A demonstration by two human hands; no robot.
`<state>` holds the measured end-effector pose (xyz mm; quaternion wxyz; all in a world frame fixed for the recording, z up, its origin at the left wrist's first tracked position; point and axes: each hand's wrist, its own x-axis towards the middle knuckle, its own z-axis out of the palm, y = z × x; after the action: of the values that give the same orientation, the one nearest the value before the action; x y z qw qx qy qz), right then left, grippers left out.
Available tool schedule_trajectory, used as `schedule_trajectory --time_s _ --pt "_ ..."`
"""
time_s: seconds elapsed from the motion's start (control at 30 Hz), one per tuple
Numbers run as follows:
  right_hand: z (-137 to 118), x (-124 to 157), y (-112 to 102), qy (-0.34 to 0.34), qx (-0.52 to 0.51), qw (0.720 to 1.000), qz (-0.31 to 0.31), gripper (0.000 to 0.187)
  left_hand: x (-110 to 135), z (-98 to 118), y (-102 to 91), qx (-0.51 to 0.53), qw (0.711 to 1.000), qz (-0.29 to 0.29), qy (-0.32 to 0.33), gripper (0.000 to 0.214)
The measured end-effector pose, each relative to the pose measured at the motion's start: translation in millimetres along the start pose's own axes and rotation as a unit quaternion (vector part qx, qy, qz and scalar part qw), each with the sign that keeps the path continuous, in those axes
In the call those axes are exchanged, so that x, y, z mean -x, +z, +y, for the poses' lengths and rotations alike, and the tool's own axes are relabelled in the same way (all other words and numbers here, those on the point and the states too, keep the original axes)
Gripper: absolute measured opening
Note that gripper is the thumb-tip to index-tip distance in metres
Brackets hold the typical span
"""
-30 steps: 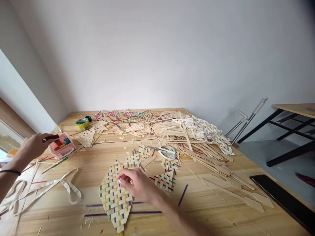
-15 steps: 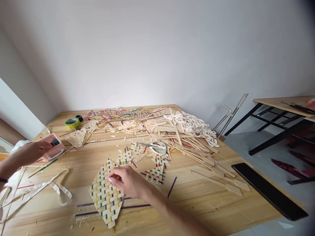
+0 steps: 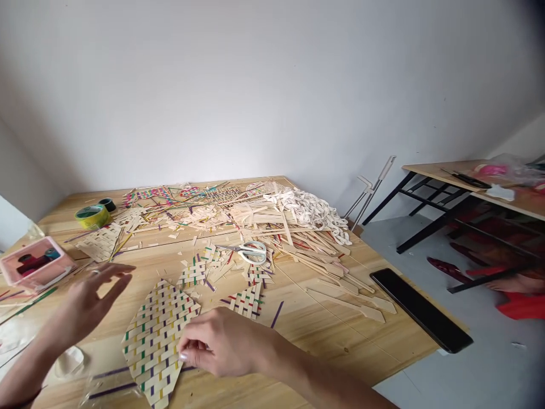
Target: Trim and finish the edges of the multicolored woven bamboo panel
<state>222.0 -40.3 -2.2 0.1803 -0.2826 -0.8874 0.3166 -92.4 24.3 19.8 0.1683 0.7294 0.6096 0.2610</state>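
A leaf-shaped woven piece of pale flat strips, with green, yellow, purple and red strips through it, lies on the table. At its right edge, my right hand has its fingers curled together, thumb and fingertips on the edge. Whether a small thing is also in that pinch is hidden. My left hand hovers left of the woven piece with thumb and fingers apart, and nothing shows between them. Beyond it to the left stands a pink box with dark red and dark spools inside.
White-handled scissors lie beyond the woven piece, among woven scraps. Farther back are yellow tape, cut strips and a heap of white cord. A long black object lies at the table's right edge. Another table stands right.
My left hand has come away from the pink box toward the woven piece. My right hand has shifted from the piece's middle to its right edge. The view has turned rightward.
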Motion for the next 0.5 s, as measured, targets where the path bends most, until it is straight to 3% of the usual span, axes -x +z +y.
schedule_trajectory --time_s 0.17,0.3,0.5 --pt "10 8 14 -0.028 0.037 0.999 -0.006 0.009 -11 3 37.7 0.022 0.999 -0.041 0.028 0.048" --pt "12 13 18 -0.052 0.039 0.998 0.011 0.017 -5 -11 49.2 0.019 0.998 -0.052 0.028 0.042" --pt "32 23 19 -0.138 0.019 0.99 -0.002 0.026 7 -34 66.2 -0.006 0.993 -0.065 0.096 0.031"
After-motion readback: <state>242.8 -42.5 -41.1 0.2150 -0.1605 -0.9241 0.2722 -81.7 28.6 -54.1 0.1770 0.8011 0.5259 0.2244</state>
